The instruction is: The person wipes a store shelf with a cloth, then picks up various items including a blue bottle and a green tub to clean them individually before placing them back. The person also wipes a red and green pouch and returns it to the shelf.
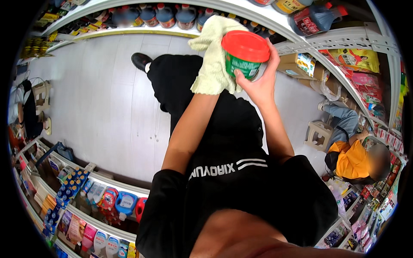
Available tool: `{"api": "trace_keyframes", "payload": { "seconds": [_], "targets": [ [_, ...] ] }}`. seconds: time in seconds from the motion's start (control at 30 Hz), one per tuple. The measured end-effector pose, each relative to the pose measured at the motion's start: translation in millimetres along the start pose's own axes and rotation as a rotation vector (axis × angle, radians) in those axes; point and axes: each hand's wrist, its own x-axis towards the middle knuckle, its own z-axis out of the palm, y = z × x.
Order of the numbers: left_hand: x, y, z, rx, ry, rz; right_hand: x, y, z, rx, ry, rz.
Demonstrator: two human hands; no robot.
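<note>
A round plastic tub with a red lid and a green printed wall is held up before me, slightly tilted. My right hand grips it from the right, thumb on the front of the wall and fingers behind, reaching up beside the lid. My left hand is covered by a pale yellow terry cloth, so its fingers are hidden. The cloth lies against the tub's left side, and one fold sticks out to the left. Beyond the cloth, large bottles of dark liquid with red caps line a white shelf.
Below right, a person in orange sits by a plastic stool. Another person is at the far left. Cardboard boxes stand under the right shelf. Detergent bottles fill the shelf behind me. A dark bottle lies tilted upper right.
</note>
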Motion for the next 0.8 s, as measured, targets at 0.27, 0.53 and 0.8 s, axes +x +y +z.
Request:
{"api": "trace_keyframes", "payload": {
  "seconds": [0.27,0.53,0.8],
  "targets": [
    [4.4,-2.6,1.8,0.089,-0.018,0.031,7.0,20.7,8.1,0.177,0.156,0.093],
    [-12.6,11.4,53.4,-0.047,-0.068,-0.277,37.8,47.7,-13.9,0.846,-0.019,0.131],
    [-18.5,20.5,50.4,-0.020,-0.094,0.001,37.3,-0.4,5.9,0.234,0.029,0.122]
  ]
}}
